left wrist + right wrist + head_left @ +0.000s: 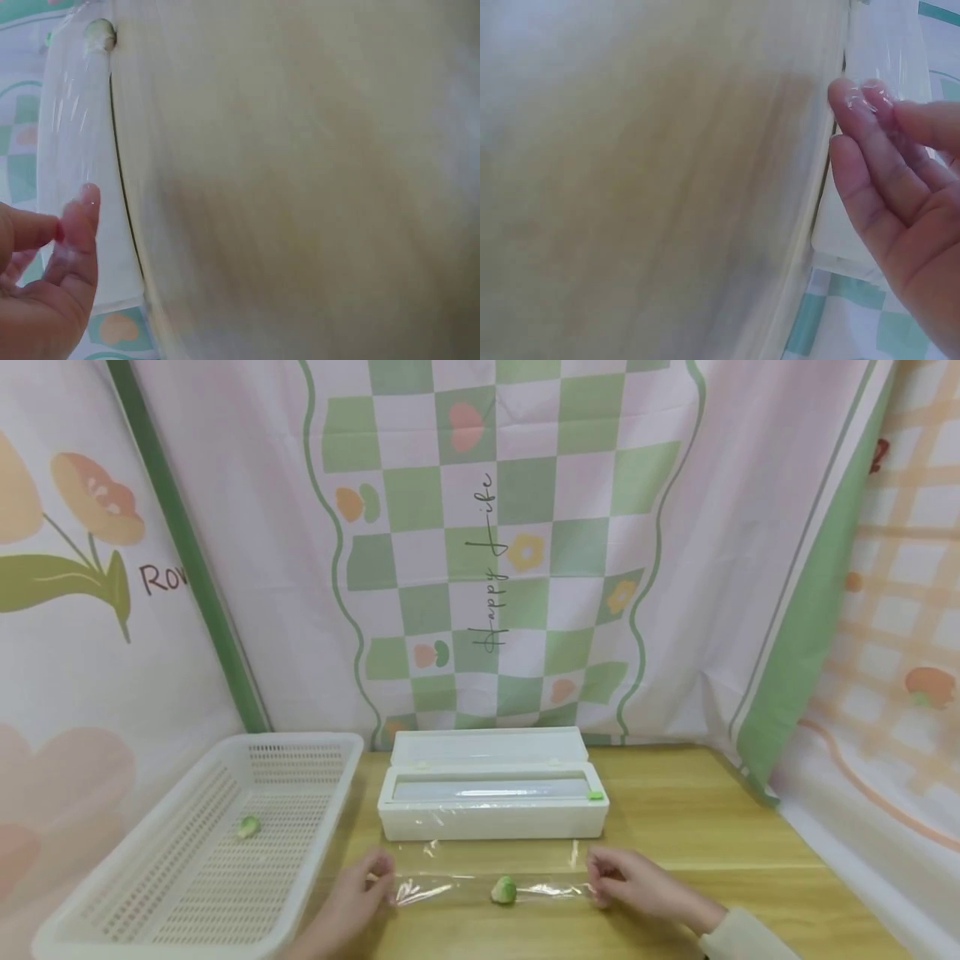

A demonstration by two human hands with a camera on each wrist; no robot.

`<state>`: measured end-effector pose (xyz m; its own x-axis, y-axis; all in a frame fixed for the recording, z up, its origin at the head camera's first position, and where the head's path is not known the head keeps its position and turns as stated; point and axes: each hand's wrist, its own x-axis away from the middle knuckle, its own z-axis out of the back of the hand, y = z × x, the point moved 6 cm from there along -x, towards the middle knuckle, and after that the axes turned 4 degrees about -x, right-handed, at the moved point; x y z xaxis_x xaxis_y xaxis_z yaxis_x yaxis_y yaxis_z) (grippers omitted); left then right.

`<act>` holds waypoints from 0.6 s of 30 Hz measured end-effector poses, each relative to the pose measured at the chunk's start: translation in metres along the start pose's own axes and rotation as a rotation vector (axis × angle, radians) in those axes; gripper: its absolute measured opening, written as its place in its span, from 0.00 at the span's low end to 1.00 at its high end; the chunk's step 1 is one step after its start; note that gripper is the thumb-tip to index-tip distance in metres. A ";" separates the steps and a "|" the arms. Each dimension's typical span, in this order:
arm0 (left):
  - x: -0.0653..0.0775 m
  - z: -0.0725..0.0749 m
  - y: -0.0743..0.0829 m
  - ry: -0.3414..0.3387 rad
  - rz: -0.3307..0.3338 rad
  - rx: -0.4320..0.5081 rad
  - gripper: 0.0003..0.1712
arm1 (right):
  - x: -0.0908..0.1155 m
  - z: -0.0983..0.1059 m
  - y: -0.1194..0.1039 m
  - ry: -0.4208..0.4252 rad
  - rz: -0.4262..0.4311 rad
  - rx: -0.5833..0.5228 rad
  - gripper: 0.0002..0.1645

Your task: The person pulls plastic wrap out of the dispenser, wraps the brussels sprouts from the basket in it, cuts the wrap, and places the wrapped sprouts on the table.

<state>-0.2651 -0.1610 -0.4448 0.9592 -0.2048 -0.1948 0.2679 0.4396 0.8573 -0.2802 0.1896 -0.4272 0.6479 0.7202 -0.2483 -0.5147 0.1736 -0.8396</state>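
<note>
A clear sheet of cling film [552, 890] stretches between my two hands in front of a white dispenser box. My left hand [358, 893] pinches its left end between thumb and fingers. At the other end my right hand [637, 883] pinches the film, which also clings to the fingertips [851, 97] in the right wrist view. A small green Brussels sprout [504, 890] is at the film's front edge, midway between the hands. The dispenser box [493, 822] has its lid raised and a film roll [487, 789] inside; film appears to run from it towards my hands.
To the left stands a white perforated basket [348, 777] with another Brussels sprout [248, 827] in it. A bright green slider [595, 796] sits at the box's right end. Behind the wooden table [675, 793] hangs a patterned curtain [517, 527].
</note>
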 end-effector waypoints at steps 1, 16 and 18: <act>-0.001 -0.001 0.000 0.001 -0.017 -0.025 0.06 | -0.001 0.000 0.000 0.006 -0.002 0.006 0.08; -0.004 -0.011 0.007 -0.050 -0.156 -0.360 0.05 | -0.006 0.001 0.011 0.038 -0.182 0.113 0.07; -0.004 -0.012 0.007 -0.074 -0.147 -0.367 0.05 | -0.008 0.001 0.011 0.025 -0.193 0.141 0.08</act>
<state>-0.2659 -0.1462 -0.4439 0.9028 -0.3451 -0.2566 0.4290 0.6812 0.5932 -0.2914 0.1868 -0.4342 0.7544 0.6482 -0.1032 -0.4525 0.3997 -0.7971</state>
